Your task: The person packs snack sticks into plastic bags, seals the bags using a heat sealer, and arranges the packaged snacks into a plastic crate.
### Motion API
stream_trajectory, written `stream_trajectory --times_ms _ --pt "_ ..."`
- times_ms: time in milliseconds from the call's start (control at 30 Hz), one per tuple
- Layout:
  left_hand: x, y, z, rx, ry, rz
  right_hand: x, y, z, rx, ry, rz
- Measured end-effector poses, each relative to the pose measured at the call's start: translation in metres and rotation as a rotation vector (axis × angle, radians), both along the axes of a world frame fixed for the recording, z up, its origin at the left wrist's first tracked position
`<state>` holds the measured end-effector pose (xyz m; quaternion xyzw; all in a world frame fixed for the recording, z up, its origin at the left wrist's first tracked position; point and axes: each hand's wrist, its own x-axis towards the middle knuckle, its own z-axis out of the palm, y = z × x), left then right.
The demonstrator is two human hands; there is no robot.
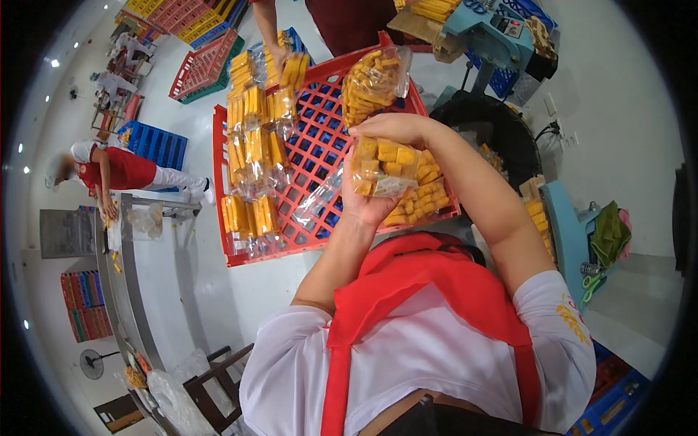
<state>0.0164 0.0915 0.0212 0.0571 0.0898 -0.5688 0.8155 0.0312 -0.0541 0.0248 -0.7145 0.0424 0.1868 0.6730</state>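
Note:
A clear plastic bag of yellow-orange bread-like pieces is held in front of me over a red plastic crate. My left hand supports the bag from below and at its left side. Across its top edge lies my right hand, fingers together and the thumb hidden. Behind my hands, more of these pieces lie in the crate's right part. A larger clear bag of yellow sticks rests at the crate's far side. Packs of long yellow sticks line the left side.
Across the crate, another person's hand touches a stick pack. To the right stand a blue-grey machine, a black-lined bin and green scissors. A person in a red apron works at a metal table on the left.

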Motion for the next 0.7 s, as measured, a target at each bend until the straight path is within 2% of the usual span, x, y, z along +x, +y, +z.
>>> stream_trajectory --times_ms 100,233,300,333,400,467,533,633,700 --pt "0.0 -0.004 0.006 -0.001 0.054 0.056 -0.004 0.002 0.019 -0.145 -0.075 -0.001" --pt "0.01 -0.007 -0.012 0.034 0.082 0.076 -0.005 0.003 0.028 -0.203 -0.127 0.032" --pt "0.014 -0.002 -0.015 -0.108 -0.204 0.014 -0.005 -0.002 0.021 -0.492 -0.454 -0.074" --pt "0.018 0.0 -0.016 -0.108 -0.198 0.019 -0.002 -0.009 0.021 -0.492 -0.449 -0.068" --pt "0.031 0.002 -0.02 -0.093 0.039 -0.029 -0.001 -0.028 0.023 -0.122 -0.392 -0.317" --pt "0.031 0.004 -0.019 -0.092 0.158 -0.043 -0.009 -0.035 0.023 -0.147 -0.335 -0.358" --pt "0.031 0.001 -0.013 -0.073 0.091 0.015 -0.01 -0.038 0.017 -0.175 -0.29 -0.404" --pt "0.038 -0.006 -0.024 -0.13 0.05 -0.035 -0.01 -0.036 0.004 0.049 -0.189 -0.254" --pt "0.034 -0.007 -0.023 -0.13 0.068 -0.032 -0.011 -0.033 -0.007 0.063 -0.142 -0.338"
